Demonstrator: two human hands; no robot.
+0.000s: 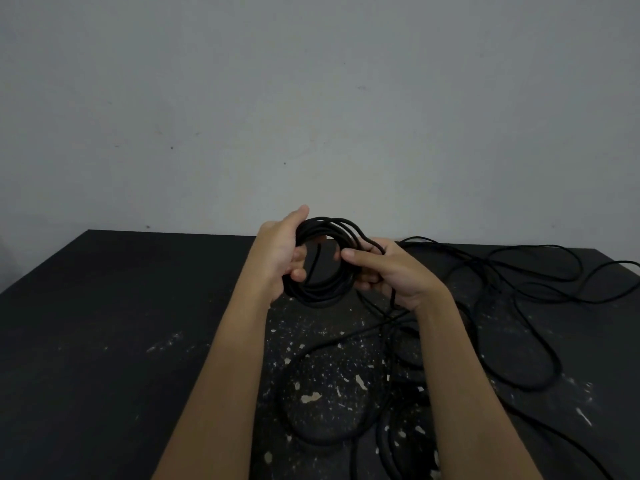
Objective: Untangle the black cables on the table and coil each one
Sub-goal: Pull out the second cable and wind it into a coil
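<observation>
You held the coil (320, 289) of black cable upright, just above the worktop (104, 306). Your left grip (280, 258) curled round the coil's left side, thumb up over the top and fingers through the ring. Your right grip (391, 271) pinched the strands on the coil's right side (one strand ran down from that grip toward the worktop). The loose cables (552, 356) lay in tangled loops to the right of the coil and below it. Pale flecks marked the worktop beneath the coil.
</observation>
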